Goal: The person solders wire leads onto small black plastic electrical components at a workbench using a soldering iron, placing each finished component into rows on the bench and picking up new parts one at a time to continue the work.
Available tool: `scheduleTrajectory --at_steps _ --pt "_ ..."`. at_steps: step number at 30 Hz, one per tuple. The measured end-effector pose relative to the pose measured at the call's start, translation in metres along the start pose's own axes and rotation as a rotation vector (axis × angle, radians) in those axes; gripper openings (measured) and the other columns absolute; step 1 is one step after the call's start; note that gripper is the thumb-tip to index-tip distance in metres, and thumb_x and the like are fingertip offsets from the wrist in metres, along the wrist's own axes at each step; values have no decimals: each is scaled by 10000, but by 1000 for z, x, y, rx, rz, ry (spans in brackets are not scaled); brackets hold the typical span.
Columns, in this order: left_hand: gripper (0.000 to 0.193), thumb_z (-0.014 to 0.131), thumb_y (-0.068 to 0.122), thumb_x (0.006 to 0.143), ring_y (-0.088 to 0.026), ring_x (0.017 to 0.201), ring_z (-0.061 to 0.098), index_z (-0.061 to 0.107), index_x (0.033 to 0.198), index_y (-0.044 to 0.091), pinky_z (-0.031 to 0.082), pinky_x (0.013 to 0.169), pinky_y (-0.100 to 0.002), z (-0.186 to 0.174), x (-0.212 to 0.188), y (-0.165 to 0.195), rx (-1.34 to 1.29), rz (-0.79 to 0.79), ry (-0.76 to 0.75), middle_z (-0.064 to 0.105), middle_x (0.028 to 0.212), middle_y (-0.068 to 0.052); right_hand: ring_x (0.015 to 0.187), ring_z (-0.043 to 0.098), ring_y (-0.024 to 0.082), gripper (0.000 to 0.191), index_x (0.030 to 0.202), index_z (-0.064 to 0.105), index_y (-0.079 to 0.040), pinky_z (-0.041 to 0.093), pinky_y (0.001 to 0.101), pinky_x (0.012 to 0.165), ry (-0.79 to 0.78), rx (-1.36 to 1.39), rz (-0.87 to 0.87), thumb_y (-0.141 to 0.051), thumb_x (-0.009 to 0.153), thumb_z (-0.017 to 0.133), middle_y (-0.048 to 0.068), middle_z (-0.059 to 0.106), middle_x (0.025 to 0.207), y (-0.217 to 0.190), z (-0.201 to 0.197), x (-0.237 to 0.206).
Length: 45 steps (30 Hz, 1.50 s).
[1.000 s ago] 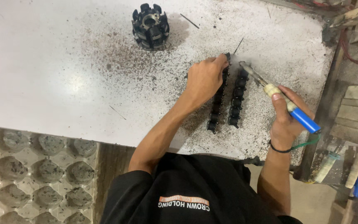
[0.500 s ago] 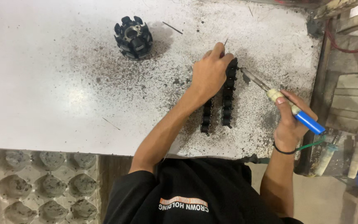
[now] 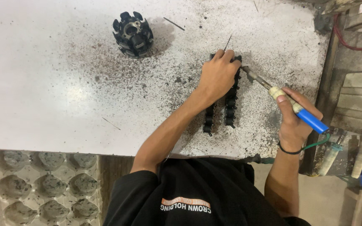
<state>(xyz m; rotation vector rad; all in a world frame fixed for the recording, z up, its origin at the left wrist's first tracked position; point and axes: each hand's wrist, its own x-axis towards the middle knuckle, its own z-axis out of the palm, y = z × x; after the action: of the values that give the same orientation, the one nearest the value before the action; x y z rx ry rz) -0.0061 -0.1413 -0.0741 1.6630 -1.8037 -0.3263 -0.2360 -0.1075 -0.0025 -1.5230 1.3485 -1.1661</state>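
Left hand (image 3: 218, 77) presses its fingers down on two black part strips (image 3: 230, 104) on the table (image 3: 42, 83), right hand (image 3: 292, 121) fingers grip a soldering iron (image 3: 288, 102), tip just beside the left fingers.

Bright, even light falls from above onto the speckled white metal surface (image 3: 63, 83), which shows a mild glare patch at its left. The black round finned metal part (image 3: 133, 34) casts a soft shadow rightward. The frame is sharp, dimmer toward the lower corners.
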Motion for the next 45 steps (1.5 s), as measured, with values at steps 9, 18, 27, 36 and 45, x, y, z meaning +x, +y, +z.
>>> scheduleTrajectory --at_steps 9,18,27,36,45 --pt "166 692 -1 731 -291 997 634 737 885 42 609 653 -392 2 2 3 43 41 14 633 1009 -101 1074 721 219 243 1213 760 27 550 292 974 -67 -237 -103 -47 986 808 163 754 1161 -8 -1 3" --pt "150 697 9 774 -287 1002 638 741 914 39 606 626 -390 13 3 1 46 59 3 649 1016 -112 1070 714 212 250 1223 758 30 548 293 965 -69 -248 -109 -33 987 812 162 751 1152 -14 3 3" --pt "62 684 52 957 -259 839 681 707 1010 29 597 682 -399 -12 -9 -2 -112 -103 195 621 983 -82 1084 716 198 239 1196 751 59 562 291 980 48 -44 -70 -32 981 801 150 752 1172 -6 -5 -7" --pt "201 688 21 812 -287 897 687 727 1007 50 596 632 -407 -17 -28 7 -58 -37 154 626 1109 -130 1016 709 187 247 1225 746 52 537 262 940 2 -85 -122 -49 1001 774 153 751 1100 10 -16 -29" --pt "165 667 0 861 -243 927 664 736 1008 34 578 559 -335 0 -24 -1 -14 -31 166 637 1131 -134 1020 729 202 260 1201 762 32 554 283 917 9 -138 -71 -80 967 776 151 762 1121 5 -14 -17"
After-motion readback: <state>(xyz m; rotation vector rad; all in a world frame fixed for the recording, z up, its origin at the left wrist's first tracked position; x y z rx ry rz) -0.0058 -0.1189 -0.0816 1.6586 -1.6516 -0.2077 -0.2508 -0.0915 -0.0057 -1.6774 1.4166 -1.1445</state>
